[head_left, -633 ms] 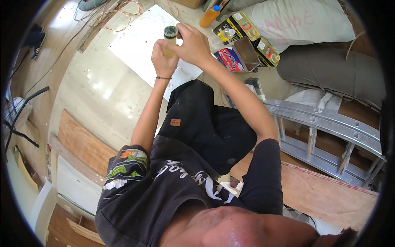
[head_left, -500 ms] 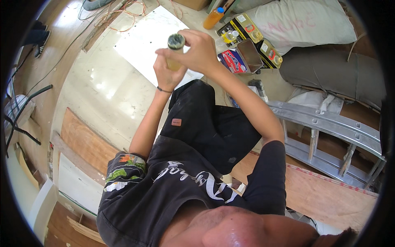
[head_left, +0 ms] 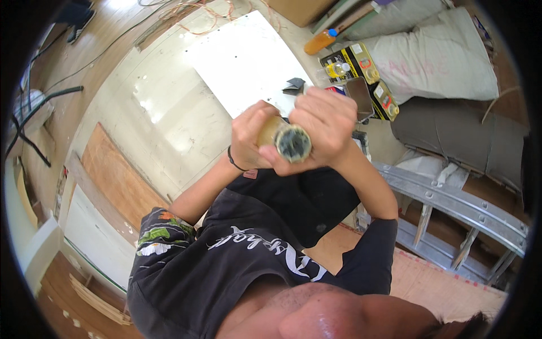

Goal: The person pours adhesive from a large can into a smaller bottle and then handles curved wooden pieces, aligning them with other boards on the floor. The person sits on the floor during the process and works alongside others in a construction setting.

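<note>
Close in front of my body, my left hand (head_left: pixel 249 135) is wrapped round the side of a bottle (head_left: pixel 269 131) with a pale yellowish body. Its round end (head_left: pixel 293 144), smeared dark and whitish, is tilted up at me. From the other side my right hand (head_left: pixel 323 121) closes round the bottle near that end, thumb beneath it. The fingers cover much of the bottle, so I cannot tell whether the end is a cap. Beyond my hands lies a white panel (head_left: pixel 243 56), with a folded dark grey sheet (head_left: pixel 293 86) on its near right part.
Rectangular cans (head_left: pixel 385 101), a clear yellow-labelled bottle (head_left: pixel 337 70) and an orange bottle (head_left: pixel 320 42) stand far right. Beside them are a white sack (head_left: pixel 435 62) and a grey roll (head_left: pixel 451 127). An aluminium ladder (head_left: pixel 446 195) lies right; cables (head_left: pixel 192 11) lie far off.
Both hands have come down toward my body with the bottle, its dark end swinging toward me. My right hand has wrapped more fully round it. The dark sheet on the panel has come into sight.
</note>
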The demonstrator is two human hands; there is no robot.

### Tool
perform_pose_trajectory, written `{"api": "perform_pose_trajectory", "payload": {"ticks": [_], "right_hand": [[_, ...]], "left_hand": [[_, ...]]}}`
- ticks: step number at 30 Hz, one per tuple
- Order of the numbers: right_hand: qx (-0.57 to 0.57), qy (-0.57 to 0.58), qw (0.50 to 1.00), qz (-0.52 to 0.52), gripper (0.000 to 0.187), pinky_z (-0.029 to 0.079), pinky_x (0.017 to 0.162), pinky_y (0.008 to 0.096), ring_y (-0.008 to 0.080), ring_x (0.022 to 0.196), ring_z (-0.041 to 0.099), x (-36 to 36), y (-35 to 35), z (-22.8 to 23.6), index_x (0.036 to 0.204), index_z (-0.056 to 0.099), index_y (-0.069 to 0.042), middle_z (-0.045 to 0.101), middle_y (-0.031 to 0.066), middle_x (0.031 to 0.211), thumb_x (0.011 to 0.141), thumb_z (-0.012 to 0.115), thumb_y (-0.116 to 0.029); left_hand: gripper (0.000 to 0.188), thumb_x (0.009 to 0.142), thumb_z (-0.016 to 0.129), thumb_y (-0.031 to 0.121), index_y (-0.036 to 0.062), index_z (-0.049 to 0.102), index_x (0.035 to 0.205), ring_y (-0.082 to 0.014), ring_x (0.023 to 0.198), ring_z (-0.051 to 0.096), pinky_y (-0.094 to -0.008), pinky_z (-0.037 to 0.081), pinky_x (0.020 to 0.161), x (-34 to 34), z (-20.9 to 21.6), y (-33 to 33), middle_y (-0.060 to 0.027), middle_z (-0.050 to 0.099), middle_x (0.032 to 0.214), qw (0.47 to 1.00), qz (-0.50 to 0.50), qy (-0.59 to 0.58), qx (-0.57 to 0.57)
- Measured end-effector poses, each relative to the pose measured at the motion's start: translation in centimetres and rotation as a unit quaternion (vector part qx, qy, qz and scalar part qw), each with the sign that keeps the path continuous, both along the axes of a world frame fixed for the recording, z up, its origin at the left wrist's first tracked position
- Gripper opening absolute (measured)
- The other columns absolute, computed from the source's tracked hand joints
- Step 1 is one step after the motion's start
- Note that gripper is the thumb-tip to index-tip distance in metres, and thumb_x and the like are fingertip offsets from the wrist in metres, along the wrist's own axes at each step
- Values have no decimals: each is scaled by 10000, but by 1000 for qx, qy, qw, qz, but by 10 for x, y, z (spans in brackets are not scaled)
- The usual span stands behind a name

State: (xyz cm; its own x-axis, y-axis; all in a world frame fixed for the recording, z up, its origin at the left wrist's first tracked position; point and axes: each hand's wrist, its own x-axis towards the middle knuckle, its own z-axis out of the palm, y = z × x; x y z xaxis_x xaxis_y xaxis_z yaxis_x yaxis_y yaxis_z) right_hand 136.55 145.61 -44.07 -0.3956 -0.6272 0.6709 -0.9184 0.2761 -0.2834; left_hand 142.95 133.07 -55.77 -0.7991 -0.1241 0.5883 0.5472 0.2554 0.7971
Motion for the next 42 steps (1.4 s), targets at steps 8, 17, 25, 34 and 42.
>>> {"api": "perform_pose_trajectory", "payload": {"ticks": [8, 17, 25, 34, 42], "right_hand": [[37, 52, 997, 48, 433, 318, 420, 272, 164, 477, 455, 20, -8, 26, 562, 442, -100, 423, 15, 576, 708, 704, -413], [21, 25, 998, 55, 430, 275, 399, 282, 177, 451, 409, 36, -19, 39, 553, 417, -84, 372, 28, 571, 749, 661, -379], [32, -4, 961, 276, 534, 255, 415, 320, 215, 434, 348, 29, -30, -4, 561, 405, -78, 321, 36, 545, 756, 696, -480], [43, -609, 791, 45, 585, 467, 650, 238, 124, 828, 565, -23, 8, -39, 1264, 461, -24, 561, 72, 1012, 842, 719, -336], [87, -673, 734, -23, 220, 436, 537, 200, 86, 675, 562, -49, -31, -61, 1084, 508, -45, 584, 38, 857, 946, 620, -176]], "left_hand": [[505, 712, 735, 393, -27, 556, 926, -337, 644, 574, -374, 455, 547, 1, 15, -12, -140, 523, 768, 975, -218, 47, 8], [354, 659, 792, 219, 29, 591, 880, -248, 638, 584, -343, 457, 563, -18, 39, -47, -77, 541, 716, 840, -540, -34, 44], [409, 694, 783, 95, -39, 584, 1026, -90, 759, 527, -283, 479, 649, -37, 14, -55, -52, 606, 851, 507, -844, -172, -24], [377, 649, 728, 252, 84, 593, 959, -315, 772, 669, -431, 526, 641, 11, 8, -96, -98, 641, 822, 925, -23, -256, -280], [322, 691, 729, 217, 108, 580, 956, -260, 768, 663, -393, 523, 634, 28, -9, -104, -79, 614, 854, 884, 213, -180, -376]]}}
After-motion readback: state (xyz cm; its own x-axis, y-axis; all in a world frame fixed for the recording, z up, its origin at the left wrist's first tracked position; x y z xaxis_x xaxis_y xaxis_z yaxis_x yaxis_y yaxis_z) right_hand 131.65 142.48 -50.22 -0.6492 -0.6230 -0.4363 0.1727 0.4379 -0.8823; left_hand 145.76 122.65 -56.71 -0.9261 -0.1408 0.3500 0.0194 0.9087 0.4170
